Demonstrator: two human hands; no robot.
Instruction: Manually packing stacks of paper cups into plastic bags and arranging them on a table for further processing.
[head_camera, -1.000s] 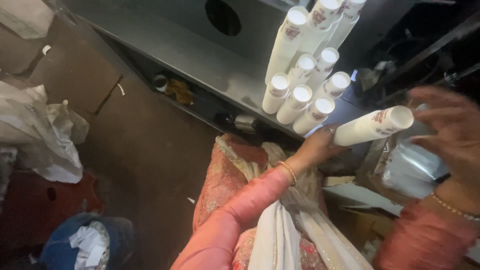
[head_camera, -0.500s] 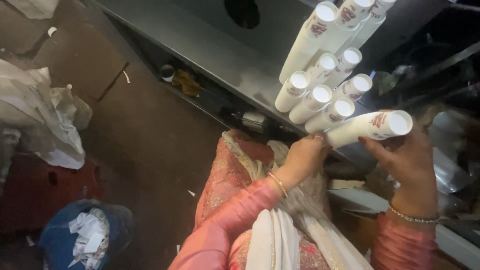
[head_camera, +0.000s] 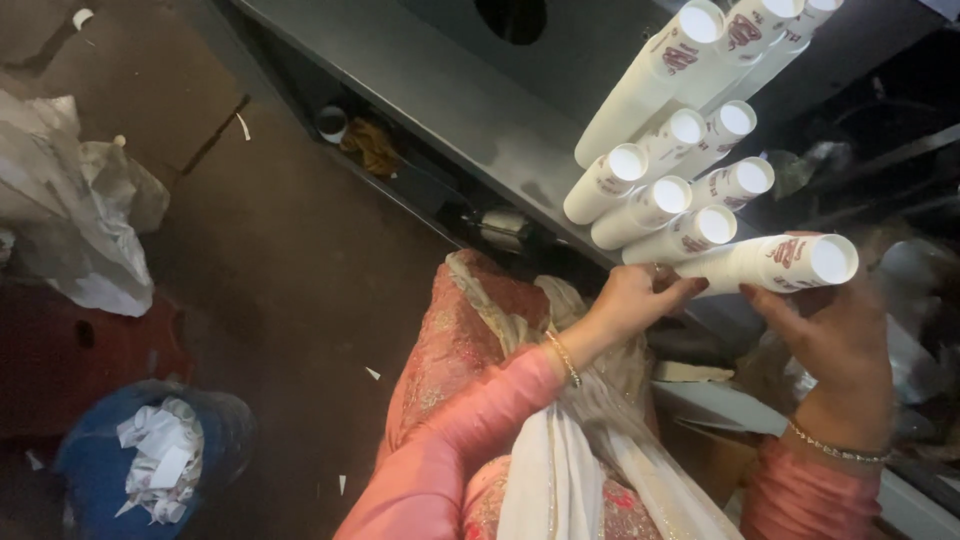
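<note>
Left hand (head_camera: 632, 298) and right hand (head_camera: 835, 340) grasp one white cup stack (head_camera: 775, 265) bearing red labels, touching further white stacks (head_camera: 665, 165) on the grey shelf (head_camera: 440, 90).

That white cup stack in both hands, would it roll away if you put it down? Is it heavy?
Probably light: the white cup stack looks like thin nested paper cups, and the left hand and right hand steady it with fingertips. Being long and round, it would likely roll. It might bend or slide apart, since nothing binds the cups.
</note>
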